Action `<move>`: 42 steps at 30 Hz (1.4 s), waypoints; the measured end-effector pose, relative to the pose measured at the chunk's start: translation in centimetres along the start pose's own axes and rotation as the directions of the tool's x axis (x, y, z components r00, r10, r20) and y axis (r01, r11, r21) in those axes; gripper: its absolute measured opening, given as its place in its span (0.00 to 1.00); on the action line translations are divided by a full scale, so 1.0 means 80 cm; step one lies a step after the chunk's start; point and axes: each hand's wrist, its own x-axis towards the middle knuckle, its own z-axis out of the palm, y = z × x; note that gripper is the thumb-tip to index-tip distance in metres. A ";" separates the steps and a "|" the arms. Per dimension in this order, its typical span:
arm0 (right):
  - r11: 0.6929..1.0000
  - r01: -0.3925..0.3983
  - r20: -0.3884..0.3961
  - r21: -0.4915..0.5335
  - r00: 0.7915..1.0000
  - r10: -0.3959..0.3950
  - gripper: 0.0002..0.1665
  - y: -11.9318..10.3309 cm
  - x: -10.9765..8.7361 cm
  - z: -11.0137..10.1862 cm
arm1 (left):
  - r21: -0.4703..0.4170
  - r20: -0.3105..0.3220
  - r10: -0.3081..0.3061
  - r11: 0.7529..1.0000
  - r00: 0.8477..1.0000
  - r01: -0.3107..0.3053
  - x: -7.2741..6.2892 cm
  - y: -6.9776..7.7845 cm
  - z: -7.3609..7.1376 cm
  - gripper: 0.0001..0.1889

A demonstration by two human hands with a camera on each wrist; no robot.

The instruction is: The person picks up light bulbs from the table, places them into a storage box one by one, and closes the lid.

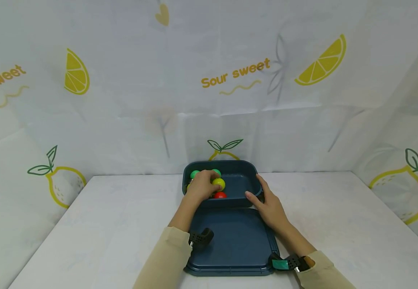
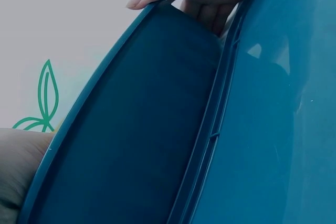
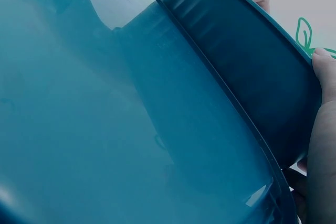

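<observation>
A dark blue rectangular box [image 1: 240, 186] stands open-topped at the back of the table. Inside its left part lie green balls [image 1: 194, 174], a red ball [image 1: 220, 195] and a partly hidden yellow one. My left hand [image 1: 202, 185] reaches into the box and pinches a bright yellow ball [image 1: 218, 184] between thumb and fingers; some fingertips are hidden. At the box's right end, my right hand [image 1: 272, 206] grips the wall, its thumb [image 3: 324, 69] at the rim and its other fingers round the outside. Neither wrist view shows the balls.
A dark blue lid [image 1: 232, 241] lies flat in front of the box, beneath both wrists. The white table [image 1: 129, 224] extends to both sides. A white printed curtain [image 1: 140, 88] hangs close behind the box.
</observation>
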 end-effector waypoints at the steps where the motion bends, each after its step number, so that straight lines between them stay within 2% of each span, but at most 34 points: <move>1: 1.000 0.001 -0.001 0.000 1.000 -0.001 0.46 0.000 0.000 0.000 | 0.000 0.001 0.001 1.000 1.000 -0.001 0.000 0.000 0.000 0.20; 14: 1.000 0.008 0.000 0.000 1.000 -0.008 0.45 -0.001 0.000 0.000 | 0.027 0.000 -0.005 1.000 1.000 0.005 -0.002 0.000 -0.003 0.19; 30: 1.000 -0.002 0.005 -0.009 1.000 0.002 0.46 -0.001 0.002 0.000 | 0.046 -0.041 -0.009 0.999 0.999 0.011 -0.002 0.003 -0.004 0.18; 38: 1.000 -0.003 0.004 -0.003 1.000 0.003 0.45 -0.001 0.000 0.000 | -0.018 -0.112 0.050 0.998 0.993 -0.052 -0.004 0.005 -0.007 0.16; 42: 1.000 0.001 0.004 -0.003 1.000 -0.001 0.46 -0.001 0.000 -0.001 | -0.016 -0.126 0.061 0.998 0.990 -0.063 -0.006 0.007 -0.011 0.16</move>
